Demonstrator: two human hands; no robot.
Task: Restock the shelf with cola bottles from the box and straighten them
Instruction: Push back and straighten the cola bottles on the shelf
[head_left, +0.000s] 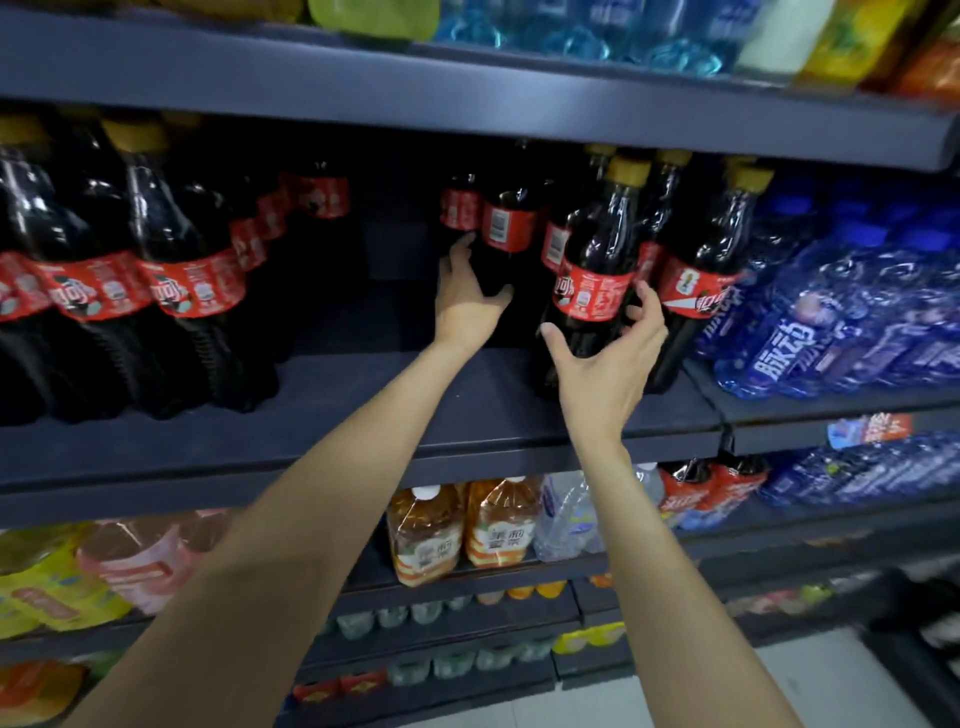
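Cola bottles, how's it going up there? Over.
Left hand grips a rear cola bottle. Right hand curls around a front bottle, upright on the shelf. Gap in the middle. Nothing in the way.

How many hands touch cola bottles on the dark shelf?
2. The left hand holds a dark red-labelled cola bottle deep on the shelf; the right hand grips the front yellow-capped cola bottle.
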